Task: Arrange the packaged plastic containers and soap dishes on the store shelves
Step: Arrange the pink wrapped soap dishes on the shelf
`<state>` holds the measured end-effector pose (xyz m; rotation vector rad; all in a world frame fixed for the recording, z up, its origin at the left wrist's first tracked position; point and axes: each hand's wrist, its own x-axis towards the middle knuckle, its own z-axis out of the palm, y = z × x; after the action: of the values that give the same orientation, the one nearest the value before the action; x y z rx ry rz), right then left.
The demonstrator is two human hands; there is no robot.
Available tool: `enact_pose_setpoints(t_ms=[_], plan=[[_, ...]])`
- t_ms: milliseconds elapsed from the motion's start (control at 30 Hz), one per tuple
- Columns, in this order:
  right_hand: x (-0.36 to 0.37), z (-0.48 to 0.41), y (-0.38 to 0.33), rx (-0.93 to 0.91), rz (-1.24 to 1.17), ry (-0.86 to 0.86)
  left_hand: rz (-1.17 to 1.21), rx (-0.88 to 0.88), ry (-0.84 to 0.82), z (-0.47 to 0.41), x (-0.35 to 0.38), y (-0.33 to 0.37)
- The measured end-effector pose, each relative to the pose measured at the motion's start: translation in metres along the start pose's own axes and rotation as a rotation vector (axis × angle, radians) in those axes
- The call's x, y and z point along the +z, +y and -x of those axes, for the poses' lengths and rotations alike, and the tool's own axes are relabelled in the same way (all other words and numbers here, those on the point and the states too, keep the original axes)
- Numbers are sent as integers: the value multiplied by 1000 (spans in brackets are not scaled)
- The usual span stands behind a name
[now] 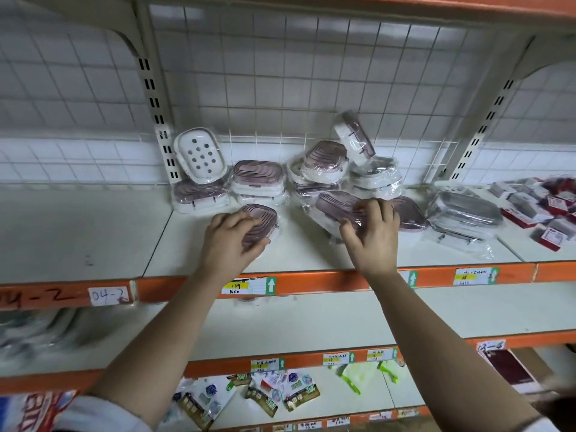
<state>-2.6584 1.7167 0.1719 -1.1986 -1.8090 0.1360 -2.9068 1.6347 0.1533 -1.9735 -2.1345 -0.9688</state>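
Packaged soap dishes with mauve lids and white bases lie on the white shelf. My left hand grips one wrapped soap dish near the shelf's front. My right hand holds another wrapped soap dish at the foot of a loose pile. A neat stack of dishes stands behind my left hand. An unlidded white soap dish with holes leans against the upright at the back left. Grey-lidded packaged containers lie to the right.
Small red-carded packets crowd the shelf's far right. A wire grid backs the shelf. Orange shelf edges carry price labels. Lower shelves hold hanging packets and green items.
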Motion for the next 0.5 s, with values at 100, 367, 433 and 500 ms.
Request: enact_pose_setpoints(t_ms=[100, 367, 433, 500], plan=[[-1, 21, -19, -15, -27, -32, 5, 18, 40, 18, -10, -3], [-4, 96, -66, 25, 0, -97, -5, 77, 69, 92, -41, -14], [-7, 116, -74, 22, -6, -96, -16, 80, 82, 111, -48, -15], [-10, 136, -81, 15, -26, -95, -27, 91, 104, 130, -56, -16]])
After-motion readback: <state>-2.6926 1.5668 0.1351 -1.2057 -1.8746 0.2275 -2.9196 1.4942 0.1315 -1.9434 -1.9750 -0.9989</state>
